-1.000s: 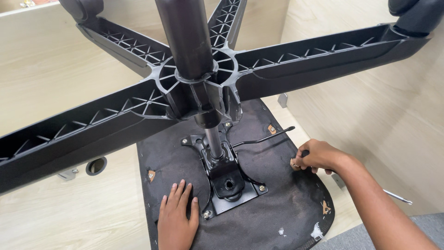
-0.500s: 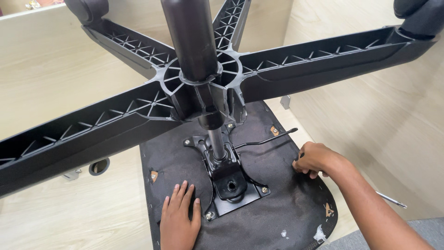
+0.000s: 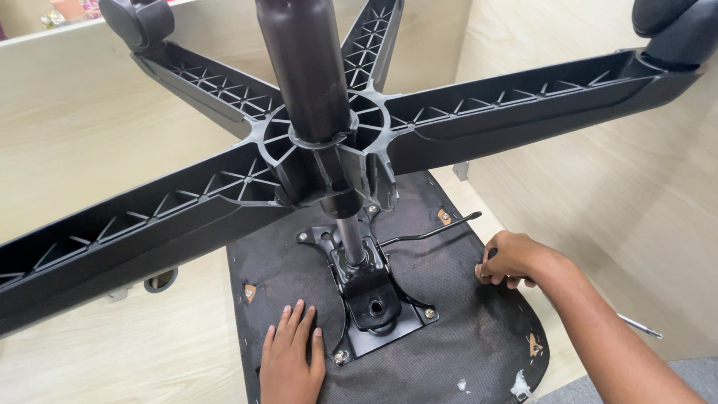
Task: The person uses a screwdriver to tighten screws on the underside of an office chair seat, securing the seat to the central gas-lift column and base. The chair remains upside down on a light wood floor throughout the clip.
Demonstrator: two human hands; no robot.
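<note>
An office chair lies upside down, seen from above by the person working on it. Its black five-armed star base fills the upper view, with the gas-lift column rising toward the camera and a caster at one arm's end. Below, the dark fabric underside of the seat rests on a pale wooden surface.

The left hand lies flat, fingers spread and gripping nothing, pressing the seat just beside the black metal mechanism plate bolted at its centre. The right hand is clenched around a small dark tool handle at the seat's right edge, near the tip of the thin black adjustment lever; what the tool's tip meets is hidden by the fingers.

The work appears to be at a fastening stage along the seat rim, one hand bracing the seat. The next turn would call for steady downward pressure and a firm brace.

No packages, labels or signs are visible.
</note>
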